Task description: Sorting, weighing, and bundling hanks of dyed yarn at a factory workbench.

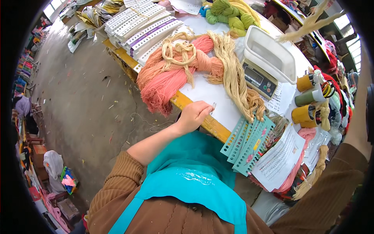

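Note:
My left hand (194, 115) rests on the near edge of the white tabletop (210, 93), fingers curled around a small pale piece (213, 105) that sticks out at the fingertips. Just beyond it lie a pink yarn hank (163, 84) and a long tan yarn hank (233, 74). Several teal perforated cards (245, 142) fan out to the right of the hand. My right forearm (356, 124) rises along the right rim, and its hand is out of the picture. A tan yarn strand (307, 25) hangs in the air at the top right.
A white weighing scale (267, 58) stands behind the tan hank. Yellow and green yarn cones (307, 97), printed sheets (280, 160), green hanks (230, 15) and stacked white perforated cards (140, 27) crowd the table. The table's yellow edge (212, 126) borders a grey floor (78, 97) on the left.

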`<state>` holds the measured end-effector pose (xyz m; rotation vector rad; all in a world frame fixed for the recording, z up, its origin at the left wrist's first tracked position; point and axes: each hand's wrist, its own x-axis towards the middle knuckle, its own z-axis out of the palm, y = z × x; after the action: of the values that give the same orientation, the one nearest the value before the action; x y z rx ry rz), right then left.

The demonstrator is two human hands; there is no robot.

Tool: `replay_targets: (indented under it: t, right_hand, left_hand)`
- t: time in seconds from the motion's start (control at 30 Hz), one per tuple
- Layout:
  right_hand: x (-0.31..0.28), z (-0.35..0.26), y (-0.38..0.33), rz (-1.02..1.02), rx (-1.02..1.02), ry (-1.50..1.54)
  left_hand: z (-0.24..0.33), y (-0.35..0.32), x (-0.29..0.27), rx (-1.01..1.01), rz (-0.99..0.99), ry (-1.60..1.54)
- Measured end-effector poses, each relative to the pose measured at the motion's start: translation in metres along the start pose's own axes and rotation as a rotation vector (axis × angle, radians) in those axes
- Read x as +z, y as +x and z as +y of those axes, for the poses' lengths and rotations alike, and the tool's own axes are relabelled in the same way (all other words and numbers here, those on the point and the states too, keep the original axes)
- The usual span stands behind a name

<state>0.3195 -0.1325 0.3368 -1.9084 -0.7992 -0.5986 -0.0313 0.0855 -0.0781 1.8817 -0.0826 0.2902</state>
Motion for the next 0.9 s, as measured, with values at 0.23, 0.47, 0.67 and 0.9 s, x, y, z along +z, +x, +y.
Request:
replay_targets:
  t: [0.23, 0.47, 0.67, 0.9]
  right_hand:
    - [-0.006, 0.128, -0.033, -0.166, -1.108, -0.992]
    - [0.080, 0.113, -0.246, -0.358, 0.090, -1.002]
    - [0.063, 0.041, -0.361, -0.224, -0.113, -0.739]
    - [0.034, -0.047, -0.513, -0.566, 0.045, -0.524]
  left_hand:
    - [0.001, 0.005, 0.008, 0.199, 0.008, 0.163]
    - [-0.004, 0.001, 0.005, 0.147, 0.017, 0.214]
    - [-0.003, 0.002, 0.010, 0.165, 0.055, 0.203]
    - [0.000, -0.004, 0.007, 0.167, 0.070, 0.267]
